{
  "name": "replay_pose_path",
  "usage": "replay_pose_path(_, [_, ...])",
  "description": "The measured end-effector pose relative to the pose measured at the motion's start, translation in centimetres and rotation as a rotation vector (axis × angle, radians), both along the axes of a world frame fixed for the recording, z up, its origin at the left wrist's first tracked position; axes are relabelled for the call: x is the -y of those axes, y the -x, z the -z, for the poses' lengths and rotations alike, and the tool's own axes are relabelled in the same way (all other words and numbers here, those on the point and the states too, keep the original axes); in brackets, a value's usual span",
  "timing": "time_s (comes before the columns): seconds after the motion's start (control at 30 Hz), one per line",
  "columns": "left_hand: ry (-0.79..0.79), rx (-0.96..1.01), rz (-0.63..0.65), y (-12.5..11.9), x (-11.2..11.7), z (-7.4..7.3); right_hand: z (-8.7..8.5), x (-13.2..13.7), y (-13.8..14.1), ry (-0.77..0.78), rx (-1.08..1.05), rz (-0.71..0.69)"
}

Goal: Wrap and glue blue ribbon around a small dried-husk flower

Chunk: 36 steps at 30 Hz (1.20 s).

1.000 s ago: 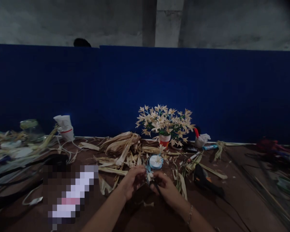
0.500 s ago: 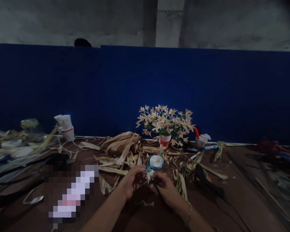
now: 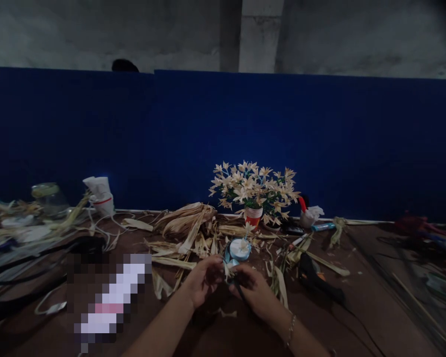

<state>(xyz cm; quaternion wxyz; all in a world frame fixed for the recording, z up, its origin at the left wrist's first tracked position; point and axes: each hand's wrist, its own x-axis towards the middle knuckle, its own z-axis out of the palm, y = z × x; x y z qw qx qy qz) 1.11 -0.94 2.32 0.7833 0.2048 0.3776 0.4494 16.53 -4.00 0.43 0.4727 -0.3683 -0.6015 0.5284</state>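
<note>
My left hand point(image 3: 203, 280) and my right hand point(image 3: 253, 289) meet over the brown table, fingers curled round a small pale husk flower point(image 3: 228, 270) held between them. A thin dark stem or wire runs down from the flower through my right hand's fingers. Just beyond the hands lies a round roll of white tape point(image 3: 240, 248) with a blue rim. A pile of dried corn husks point(image 3: 188, 225) lies behind my left hand.
A red cup of finished husk flowers point(image 3: 253, 191) stands at the blue partition. A black glue gun point(image 3: 314, 277) lies to the right of my hands. A glass jar point(image 3: 48, 197), a white paper cup point(image 3: 101, 195), cables and scraps crowd the left side.
The hands have shifted slightly around the small flower, with the right hand's fingers turning a little; everything else stays where it was.
</note>
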Motion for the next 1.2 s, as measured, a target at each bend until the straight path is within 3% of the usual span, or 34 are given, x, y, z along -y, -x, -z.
replay_pose_path(0.13, [0.050,0.064,-0.028,0.04,0.01,0.05,0.14,0.09,0.01,-0.004,0.019,-0.003])
replay_pose_path(0.3, [0.055,0.065,0.028,0.05,0.13,0.07,-0.12,0.30,0.10,0.056,-0.035,-0.001])
replay_pose_path(0.7, [0.023,0.093,0.085,0.05,0.27,-0.06,0.29,0.17,0.12,0.074,-0.061,-0.012])
replay_pose_path(1.07, [-0.024,0.121,0.128,0.03,0.39,-0.12,-0.45,0.41,0.18,0.118,-0.069,-0.002])
replay_pose_path(1.2, [-0.022,0.104,0.028,0.14,0.24,-0.31,-0.44,0.14,-0.53,0.110,-0.009,0.047])
